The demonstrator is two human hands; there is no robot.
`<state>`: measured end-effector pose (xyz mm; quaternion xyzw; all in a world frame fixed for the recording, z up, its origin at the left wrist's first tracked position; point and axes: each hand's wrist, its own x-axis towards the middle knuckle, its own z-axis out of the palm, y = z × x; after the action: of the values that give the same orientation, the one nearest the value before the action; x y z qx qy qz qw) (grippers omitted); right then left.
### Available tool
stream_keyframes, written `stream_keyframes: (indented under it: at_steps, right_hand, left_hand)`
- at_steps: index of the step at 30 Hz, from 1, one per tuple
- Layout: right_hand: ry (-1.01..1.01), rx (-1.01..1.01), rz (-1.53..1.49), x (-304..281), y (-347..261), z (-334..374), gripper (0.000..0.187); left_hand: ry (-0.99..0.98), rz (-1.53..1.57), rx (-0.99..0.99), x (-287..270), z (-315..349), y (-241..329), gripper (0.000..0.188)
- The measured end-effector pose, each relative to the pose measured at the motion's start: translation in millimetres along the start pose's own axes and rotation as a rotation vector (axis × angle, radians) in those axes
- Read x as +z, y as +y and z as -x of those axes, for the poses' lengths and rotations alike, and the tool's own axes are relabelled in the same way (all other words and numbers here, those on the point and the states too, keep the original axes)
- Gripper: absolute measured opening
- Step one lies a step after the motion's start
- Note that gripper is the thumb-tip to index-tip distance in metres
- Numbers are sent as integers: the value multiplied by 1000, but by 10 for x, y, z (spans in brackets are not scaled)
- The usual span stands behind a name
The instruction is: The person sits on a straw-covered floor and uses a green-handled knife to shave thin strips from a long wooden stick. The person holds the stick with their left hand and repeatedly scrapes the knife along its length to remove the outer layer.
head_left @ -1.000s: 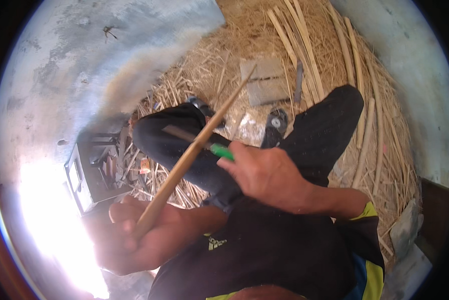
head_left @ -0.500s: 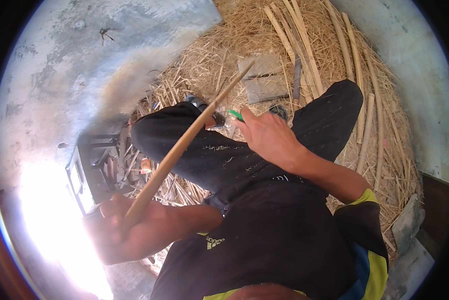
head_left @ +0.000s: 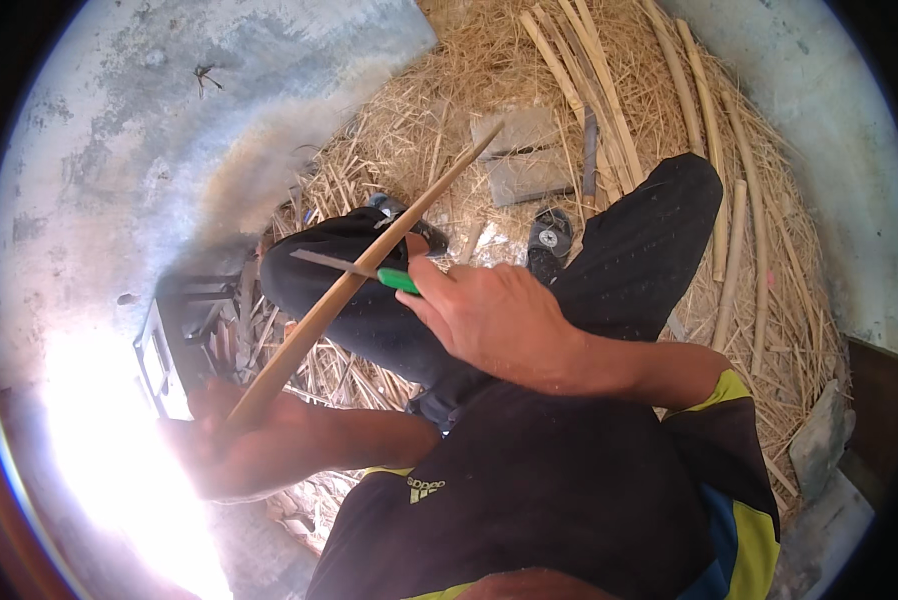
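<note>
My left hand (head_left: 244,430), at the lower left beside strong glare, is closed round the thick end of a long tapered wooden stick (head_left: 319,315). The stick slants up and away to the right over my legs, its thin tip above two grey bricks. In my right hand (head_left: 494,320) is a knife (head_left: 399,281) with a green handle, gripped with the fingers wrapped round it. Its thin blade points left and crosses the stick about midway; whether the edge bites into the wood I cannot tell.
Shavings and straw (head_left: 449,60) cover the floor round my crossed legs. Long split strips (head_left: 604,90) and poles (head_left: 714,150) lie at the far right. Bricks (head_left: 529,175) lie beyond my feet. A dark frame-like object (head_left: 174,340) stands at the left, by a wall (head_left: 219,120).
My right hand has moved left and nearer, bringing the knife blade onto the stick. The stick has shifted slightly left in my left hand's grip.
</note>
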<state>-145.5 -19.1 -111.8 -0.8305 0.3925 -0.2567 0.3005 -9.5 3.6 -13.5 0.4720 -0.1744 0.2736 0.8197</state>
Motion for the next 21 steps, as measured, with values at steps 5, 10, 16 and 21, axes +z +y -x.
stream_keyframes:
  at_steps: [5, 10, 16, 21]
  right_hand:
    - [38, 192, 244, 176, 590, 36, 26]
    - [-1, 80, -15, 18, 240, 21, 31]
    - [-44, 269, 142, 217, 857, -120, 32]
    - [157, 76, 33, 354, 772, -186, 26]
  left_hand:
    - [-97, 137, -38, -105, 30, -51, 40]
    - [-172, 170, -25, -144, 30, -74, 42]
    - [-240, 207, -12, -186, -21, -64, 40]
    - [-210, 185, 31, -186, 0, -47, 37]
